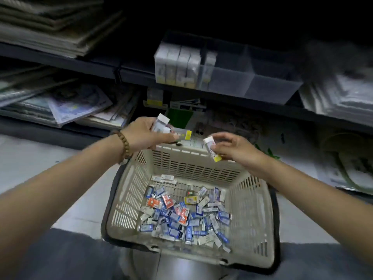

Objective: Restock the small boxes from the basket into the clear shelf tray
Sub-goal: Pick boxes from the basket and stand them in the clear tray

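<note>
Left hand (pixel 144 135): fingers closed around several small boxes (pixel 170 129). Right hand (pixel 232 147): fingertips pinching one white box (pixel 212 148), above the basket (pixel 129 190) rim.

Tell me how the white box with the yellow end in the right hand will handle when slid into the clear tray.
The white box with the yellow end is probably light: the right hand holds it in a fingertip pinch. It looks stiff and flat-sided, so unlikely to roll. Tall and narrow, it may tip in the clear plastic shelf tray, unless leaned against the upright white boxes there.
</note>
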The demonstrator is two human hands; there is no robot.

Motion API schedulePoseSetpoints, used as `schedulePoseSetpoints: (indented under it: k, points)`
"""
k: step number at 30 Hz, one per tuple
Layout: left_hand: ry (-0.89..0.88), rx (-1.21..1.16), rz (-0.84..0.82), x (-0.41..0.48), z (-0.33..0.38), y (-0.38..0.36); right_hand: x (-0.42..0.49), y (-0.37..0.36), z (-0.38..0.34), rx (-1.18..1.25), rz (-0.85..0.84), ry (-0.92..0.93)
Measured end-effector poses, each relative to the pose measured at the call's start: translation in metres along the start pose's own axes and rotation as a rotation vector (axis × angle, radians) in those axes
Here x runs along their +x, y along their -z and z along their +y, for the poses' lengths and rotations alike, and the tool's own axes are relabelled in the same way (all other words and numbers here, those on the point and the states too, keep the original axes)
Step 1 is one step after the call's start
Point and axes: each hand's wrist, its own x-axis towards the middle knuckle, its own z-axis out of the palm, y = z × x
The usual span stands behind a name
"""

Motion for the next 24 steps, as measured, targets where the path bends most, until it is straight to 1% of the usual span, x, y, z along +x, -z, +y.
schedulePoseSetpoints:
  k: [2, 5, 8, 10, 12, 15, 18, 20, 24]
  points:
    - [-0.023, -0.001, -0.039, -0.007, 0.021, 0.004, -0.026, 0.01, -0.034, 0.063, 0.026, 0.097]
    - [-0.055, -0.132, -0.101, -0.018, 0.038, -0.003, -0.057, 0.016, -0.059, 0.166, 0.045, 0.217]
    - [-0.113, -0.209, -0.136, -0.022, 0.048, -0.018, -0.07, 0.013, -0.066, 0.328, 0.058, 0.248]
    - [-0.161, -0.227, -0.149, -0.021, 0.056, -0.028, -0.069, 0.01, -0.069, 0.367, 0.045, 0.255]
    - [-0.185, -0.273, -0.119, -0.018, 0.064, -0.036, -0.067, 0.009, -0.073, 0.377, 0.04, 0.256]
    - [-0.175, -0.238, -0.014, -0.012, 0.066, -0.043, -0.063, 0.007, -0.071, 0.355, 0.057, 0.22]
    - [-0.204, -0.218, 0.009, -0.008, 0.065, -0.049, -0.059, 0.005, -0.067, 0.345, 0.09, 0.195]
    - [-0.253, -0.207, -0.007, -0.008, 0.066, -0.052, -0.058, 0.003, -0.066, 0.322, 0.113, 0.203]
    - [-0.33, -0.149, -0.116, -0.009, 0.064, -0.056, -0.059, 0.003, -0.063, 0.237, 0.18, 0.255]
